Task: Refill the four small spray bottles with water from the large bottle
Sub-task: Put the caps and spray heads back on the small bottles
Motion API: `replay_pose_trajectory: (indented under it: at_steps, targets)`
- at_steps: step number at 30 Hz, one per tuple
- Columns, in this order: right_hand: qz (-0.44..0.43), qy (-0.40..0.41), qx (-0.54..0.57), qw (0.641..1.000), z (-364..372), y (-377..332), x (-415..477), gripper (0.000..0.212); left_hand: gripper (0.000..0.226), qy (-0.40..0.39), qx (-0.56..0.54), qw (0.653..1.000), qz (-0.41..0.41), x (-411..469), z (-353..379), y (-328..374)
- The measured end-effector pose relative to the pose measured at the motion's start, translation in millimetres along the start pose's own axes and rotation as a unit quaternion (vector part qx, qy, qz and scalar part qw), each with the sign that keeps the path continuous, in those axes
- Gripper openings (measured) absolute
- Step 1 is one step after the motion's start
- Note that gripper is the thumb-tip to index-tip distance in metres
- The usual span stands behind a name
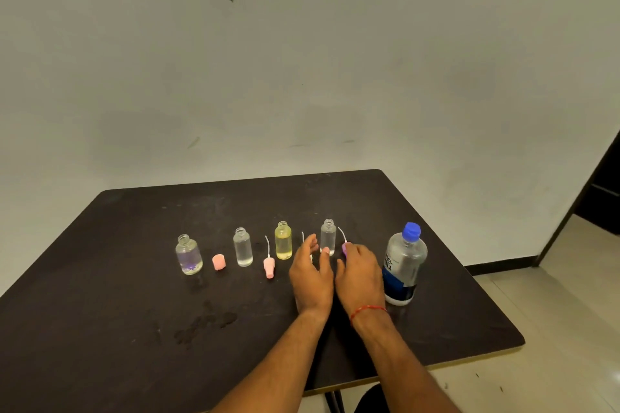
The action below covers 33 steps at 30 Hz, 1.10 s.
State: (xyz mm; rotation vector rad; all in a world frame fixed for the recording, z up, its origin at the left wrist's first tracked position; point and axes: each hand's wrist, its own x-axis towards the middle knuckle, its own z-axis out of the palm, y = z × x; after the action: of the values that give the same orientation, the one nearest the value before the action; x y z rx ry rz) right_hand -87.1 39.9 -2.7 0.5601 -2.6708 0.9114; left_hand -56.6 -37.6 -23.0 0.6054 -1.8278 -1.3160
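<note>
Four small uncapped spray bottles stand in a row on the black table (134,278): a clear bottle (189,255) at the left, a second clear bottle (243,247), a yellow bottle (283,241) and a clear right bottle (328,235). The large water bottle (404,265) with its blue cap on stands at the far right. My left hand (310,273) lies with fingers spread between the yellow and right bottles, its thumb by the right bottle's base. My right hand (360,273) pinches a purple spray head (344,247) with its tube pointing up.
A pink cap (218,261) stands between the two left bottles. A pink spray head with tube (269,266) lies before the yellow bottle. Another thin tube (302,236) shows behind my left fingers. Wet marks (204,325) are on the near table. The table's right edge is close to the large bottle.
</note>
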Motion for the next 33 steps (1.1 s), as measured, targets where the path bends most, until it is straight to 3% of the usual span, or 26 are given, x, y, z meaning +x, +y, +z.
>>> replay_pose_trajectory:
  at_steps: [3,13,20,28,31,33]
  targets:
    - [0.008,-0.013,-0.038,0.999,8,2,14,0.022,0.048,-0.016,0.025,0.999,0.014,2,5,1]
    - [0.038,-0.052,-0.103,0.993,16,5,40,0.022,0.062,-0.055,0.068,0.996,0.003,24,21,-6]
    - [0.038,-0.06,-0.101,0.992,11,1,43,0.019,0.03,-0.049,0.058,0.997,0.013,30,27,-11]
    - [0.017,-0.028,-0.086,0.996,-10,-12,34,0.017,0.019,-0.055,0.029,0.998,0.018,27,24,-9]
    - [0.006,0.0,-0.072,0.997,-25,-21,29,0.015,0.005,-0.062,0.003,0.998,0.029,22,21,-2]
    - [-0.002,0.019,-0.066,0.998,-38,-28,27,0.017,0.009,-0.065,-0.015,0.997,0.048,18,17,0]
